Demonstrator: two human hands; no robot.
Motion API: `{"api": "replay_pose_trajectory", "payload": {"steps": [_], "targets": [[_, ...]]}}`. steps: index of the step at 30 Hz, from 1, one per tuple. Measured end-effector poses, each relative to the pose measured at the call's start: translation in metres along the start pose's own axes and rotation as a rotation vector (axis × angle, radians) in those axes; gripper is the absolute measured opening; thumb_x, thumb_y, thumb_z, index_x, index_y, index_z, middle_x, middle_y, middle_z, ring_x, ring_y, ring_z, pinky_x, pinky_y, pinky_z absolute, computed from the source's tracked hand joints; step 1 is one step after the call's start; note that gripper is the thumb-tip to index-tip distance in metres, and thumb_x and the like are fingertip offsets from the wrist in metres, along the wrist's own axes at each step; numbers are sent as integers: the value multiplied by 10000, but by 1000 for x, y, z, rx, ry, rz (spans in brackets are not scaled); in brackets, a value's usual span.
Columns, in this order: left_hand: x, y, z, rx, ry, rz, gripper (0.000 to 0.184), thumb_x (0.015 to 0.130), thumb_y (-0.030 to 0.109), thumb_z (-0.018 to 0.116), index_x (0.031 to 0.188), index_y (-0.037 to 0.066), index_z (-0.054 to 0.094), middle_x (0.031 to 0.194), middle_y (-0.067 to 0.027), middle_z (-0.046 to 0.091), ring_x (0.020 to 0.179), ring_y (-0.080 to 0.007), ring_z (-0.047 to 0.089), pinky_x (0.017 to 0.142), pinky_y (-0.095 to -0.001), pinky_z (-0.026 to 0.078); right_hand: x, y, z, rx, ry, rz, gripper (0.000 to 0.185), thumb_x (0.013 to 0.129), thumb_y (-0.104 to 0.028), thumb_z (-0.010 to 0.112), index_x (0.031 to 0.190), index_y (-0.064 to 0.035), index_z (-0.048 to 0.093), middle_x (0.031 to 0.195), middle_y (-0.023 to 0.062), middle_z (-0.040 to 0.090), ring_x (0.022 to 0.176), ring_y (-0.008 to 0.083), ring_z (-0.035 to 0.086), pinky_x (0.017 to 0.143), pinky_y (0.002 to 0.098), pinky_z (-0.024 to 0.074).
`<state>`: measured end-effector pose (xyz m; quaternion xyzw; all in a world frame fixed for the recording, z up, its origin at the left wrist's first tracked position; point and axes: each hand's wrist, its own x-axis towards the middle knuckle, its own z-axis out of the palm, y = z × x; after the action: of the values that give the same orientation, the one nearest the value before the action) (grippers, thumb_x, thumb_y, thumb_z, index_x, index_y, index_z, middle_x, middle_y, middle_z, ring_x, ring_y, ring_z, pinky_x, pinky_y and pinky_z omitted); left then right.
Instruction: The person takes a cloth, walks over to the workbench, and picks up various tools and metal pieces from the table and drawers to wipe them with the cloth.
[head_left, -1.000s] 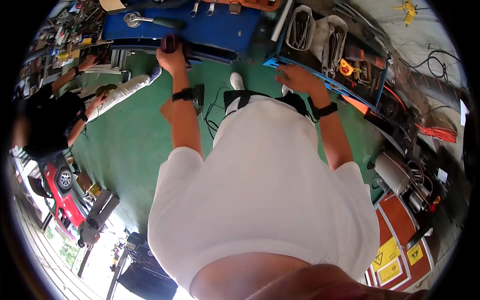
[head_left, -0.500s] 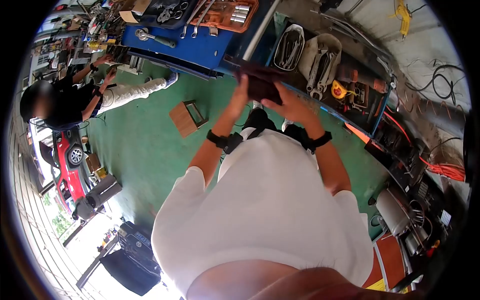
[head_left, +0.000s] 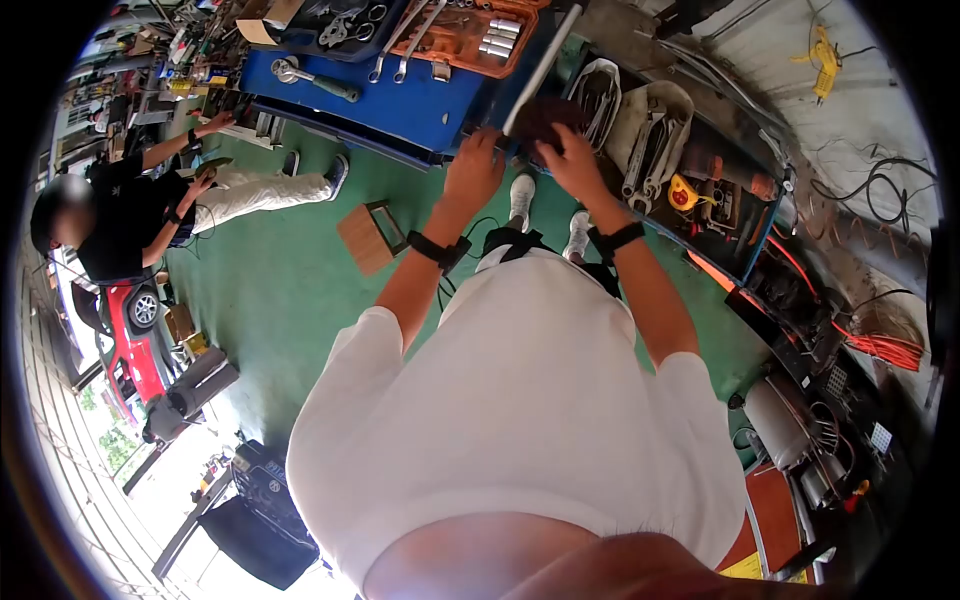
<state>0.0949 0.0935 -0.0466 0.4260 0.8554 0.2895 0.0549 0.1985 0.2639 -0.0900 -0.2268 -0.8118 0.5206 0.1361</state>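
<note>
A dark red cloth [head_left: 545,118] lies bunched against the lower end of a pale metal bar [head_left: 545,70] at the blue bench's right end. My right hand [head_left: 572,168] is closed on the cloth's near side, fingers bent into it. Just left of the cloth, my left hand [head_left: 474,172] has its fingers curled at the bench corner; what they hold, if anything, is hidden. On the blue bench top [head_left: 410,110] lie a ratchet [head_left: 318,80], two long wrenches [head_left: 405,45] and an orange socket case [head_left: 475,35].
Right of my hands, a low shelf holds bins of wrenches [head_left: 655,140] and a yellow tape measure [head_left: 683,192]. A wooden stool [head_left: 368,238] stands on the green floor. A co-worker [head_left: 115,205] stands at left. A red hose [head_left: 880,345] lies coiled at right.
The cloth has moved right and up to the bar. My right hand stayed with it, while my left hand came off the cloth. The co-worker's arms shifted.
</note>
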Motion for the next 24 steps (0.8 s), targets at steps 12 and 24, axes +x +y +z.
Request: {"api": "replay_pose_trajectory", "payload": {"steps": [12,24], "targets": [[2,-22,0,40,-48,-28,264,861,83,629,1120,80,682,1140,-83,687,981,-293,667,798,-398,563,137,19,-18,-437,43,-49,507,900,-341,647,1333,-85,584,1293,297,542,1075,476,586,919,508,509],[7,-29,0,45,-137,-57,261,874,148,651,1132,130,684,1116,-59,695,865,-274,698,698,-380,582,183,3,-49,-651,-24,1,528,885,-430,616,1262,-62,640,1003,193,709,915,380,668,803,473,547]]}}
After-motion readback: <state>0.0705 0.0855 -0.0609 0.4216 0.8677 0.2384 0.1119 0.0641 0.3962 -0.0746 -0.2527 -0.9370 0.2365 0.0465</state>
